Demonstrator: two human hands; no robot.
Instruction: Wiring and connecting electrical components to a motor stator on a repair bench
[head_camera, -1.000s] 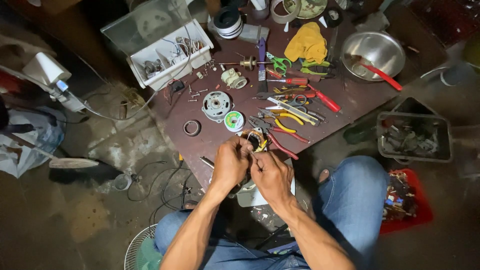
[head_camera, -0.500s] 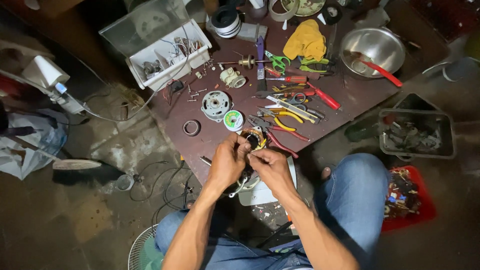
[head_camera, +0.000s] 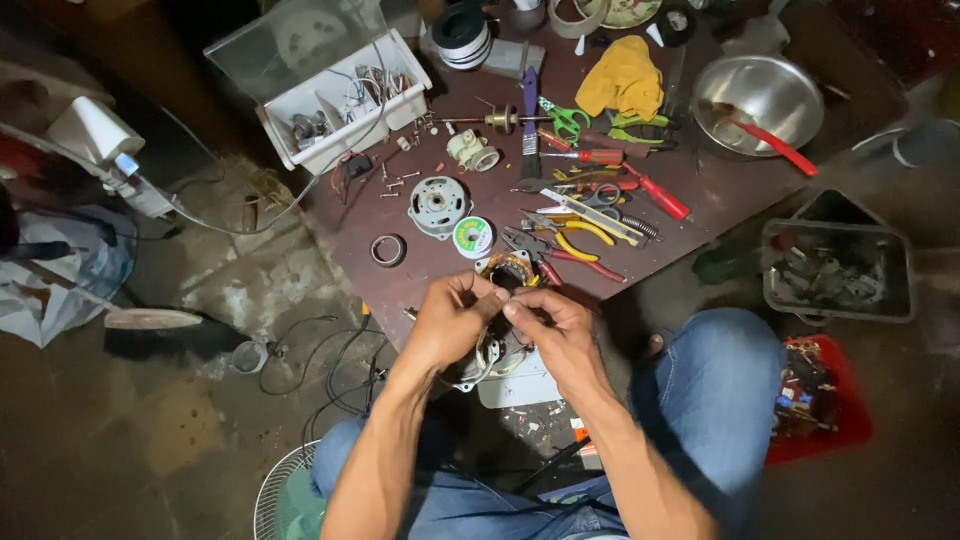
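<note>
A small part is pinched between the fingertips of the left hand (head_camera: 455, 318) and the right hand (head_camera: 553, 325), both closed tight and touching each other over the near edge of the table (head_camera: 700, 190); what exactly is gripped is hidden by the fingers and cannot be told; just beneath and behind the hands a motor coil (head_camera: 507, 270) with copper windings is seen, partly covered by them, resting at the table's front edge.

The dark brown table is spread with tools and parts; at its far left a white parts box (head_camera: 345, 105) with a clear raised lid is set; at the far right a steel bowl (head_camera: 770, 92) is placed, with a red-handled tool lying in it; a yellow cloth (head_camera: 622, 78) is laid between the two, near the far edge; off the table to the right a grey bin (head_camera: 838, 270) of scrap is stood on the floor, and nearer the knee a red tray (head_camera: 820, 400) is seen.

Ahead of the hands a round metal motor cover (head_camera: 438, 205) is placed; to its right a heap of pliers (head_camera: 560, 245) with red and yellow handles is piled; green scissors (head_camera: 565, 120) are laid further back; a small green reel (head_camera: 473, 237) is set just beside the cover; a dark ring (head_camera: 388, 250) lies apart to the left.
</note>
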